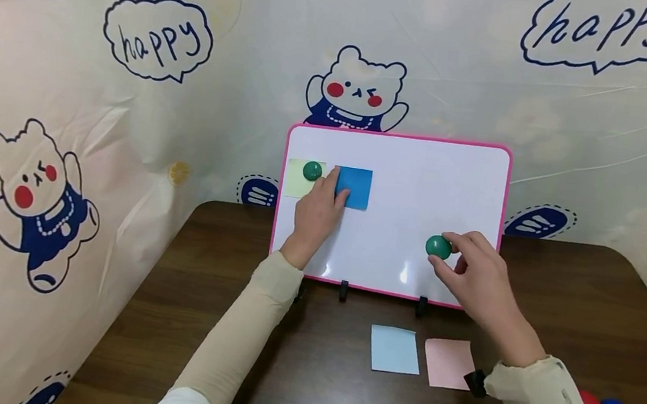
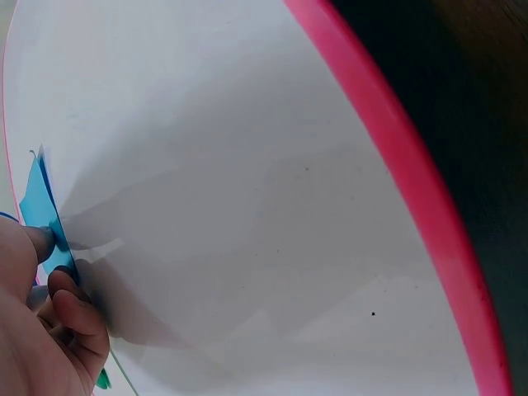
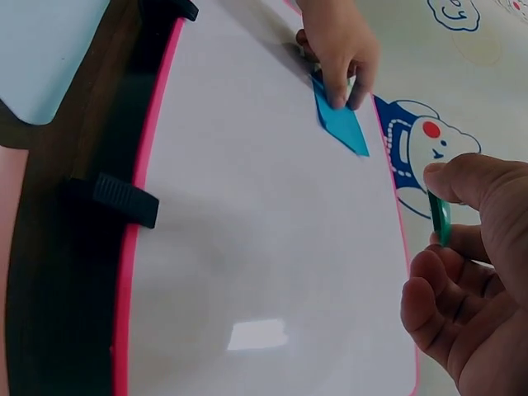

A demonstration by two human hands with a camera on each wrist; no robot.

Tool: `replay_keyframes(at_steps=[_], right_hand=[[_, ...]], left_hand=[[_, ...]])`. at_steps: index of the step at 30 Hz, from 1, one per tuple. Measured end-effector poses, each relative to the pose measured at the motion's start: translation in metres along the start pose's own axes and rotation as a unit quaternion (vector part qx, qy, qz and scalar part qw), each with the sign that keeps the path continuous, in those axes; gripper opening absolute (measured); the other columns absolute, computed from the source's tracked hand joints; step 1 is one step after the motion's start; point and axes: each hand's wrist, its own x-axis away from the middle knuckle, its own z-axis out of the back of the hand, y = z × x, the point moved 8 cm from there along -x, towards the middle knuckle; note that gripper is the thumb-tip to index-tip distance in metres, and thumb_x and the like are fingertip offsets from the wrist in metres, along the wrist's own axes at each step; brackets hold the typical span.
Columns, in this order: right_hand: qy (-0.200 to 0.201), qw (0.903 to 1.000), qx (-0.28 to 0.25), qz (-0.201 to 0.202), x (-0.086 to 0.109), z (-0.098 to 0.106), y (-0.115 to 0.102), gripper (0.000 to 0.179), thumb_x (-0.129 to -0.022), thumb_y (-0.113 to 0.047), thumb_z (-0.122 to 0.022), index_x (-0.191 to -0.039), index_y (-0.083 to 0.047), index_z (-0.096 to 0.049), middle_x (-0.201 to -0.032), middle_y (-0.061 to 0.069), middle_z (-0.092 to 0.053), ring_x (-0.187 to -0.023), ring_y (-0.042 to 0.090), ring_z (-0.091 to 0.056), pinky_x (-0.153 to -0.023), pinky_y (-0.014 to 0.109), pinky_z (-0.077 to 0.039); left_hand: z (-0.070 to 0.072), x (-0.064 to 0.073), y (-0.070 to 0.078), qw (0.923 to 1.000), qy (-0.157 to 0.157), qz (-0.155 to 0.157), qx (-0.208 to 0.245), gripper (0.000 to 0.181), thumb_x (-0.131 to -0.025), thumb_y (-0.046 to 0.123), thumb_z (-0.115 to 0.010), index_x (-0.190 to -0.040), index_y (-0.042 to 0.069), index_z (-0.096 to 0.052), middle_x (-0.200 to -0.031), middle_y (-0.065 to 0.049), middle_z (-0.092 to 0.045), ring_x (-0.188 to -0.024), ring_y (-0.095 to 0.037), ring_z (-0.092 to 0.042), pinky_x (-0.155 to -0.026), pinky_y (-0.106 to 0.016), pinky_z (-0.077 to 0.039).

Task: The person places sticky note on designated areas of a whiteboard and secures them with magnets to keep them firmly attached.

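Between the left grip [image 1: 321, 205] and the right grip [image 1: 475, 271], a wide stretch of bare whiteboard [image 1: 415, 193] leaves room to pass sideways. A blue note [image 1: 357, 189] lies under the left grip's fingers, and a round green magnet [image 1: 312, 171] sits just left of them, blocking that way. Ahead of both grips, the board itself bars the path. Below and left of the right grip, black clips [image 1: 422, 306] jut out at the board's lower edge. Below the left grip, a sleeve [image 1: 249, 314] crosses the board's lower corner.
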Motion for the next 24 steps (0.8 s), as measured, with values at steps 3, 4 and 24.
replay_keyframes(at_steps=[3, 4, 24], right_hand=[[0.004, 1.0000, 0.000, 0.005, -0.008, -0.004, -0.005, 0.043, -0.085, -0.012, -0.082, -0.123, 0.001, -0.066, -0.101, 0.010, -0.058, -0.071, 0.020, -0.051, -0.055, 0.030, -0.048], [0.005, 1.0000, -0.001, 0.006, -0.011, -0.006, -0.007, 0.043, -0.086, -0.012, -0.082, -0.123, 0.001, -0.066, -0.100, 0.010, -0.058, -0.071, 0.021, -0.051, -0.055, 0.031, -0.048], [-0.002, 0.9999, -0.005, 0.015, -0.061, -0.041, -0.036, 0.046, -0.087, -0.017, -0.082, -0.127, 0.000, -0.064, -0.104, 0.012, -0.057, -0.077, 0.023, -0.053, -0.066, 0.037, -0.054]], left_hand=[[0.000, 0.000, 0.000, 1.0000, 0.001, 0.000, -0.001, 0.060, -0.105, 0.039, -0.054, -0.154, 0.007, -0.041, -0.120, -0.017, -0.064, -0.067, -0.023, -0.060, -0.061, -0.034, -0.054], [0.000, 0.000, 0.000, 1.0000, 0.000, 0.001, -0.002, 0.060, -0.105, 0.039, -0.054, -0.154, 0.007, -0.041, -0.120, -0.017, -0.064, -0.068, -0.023, -0.060, -0.061, -0.034, -0.054], [0.000, 0.001, 0.002, 1.0000, 0.000, 0.001, 0.001, 0.060, -0.105, 0.039, -0.054, -0.154, 0.008, -0.041, -0.118, -0.016, -0.064, -0.069, -0.023, -0.059, -0.062, -0.034, -0.053]])
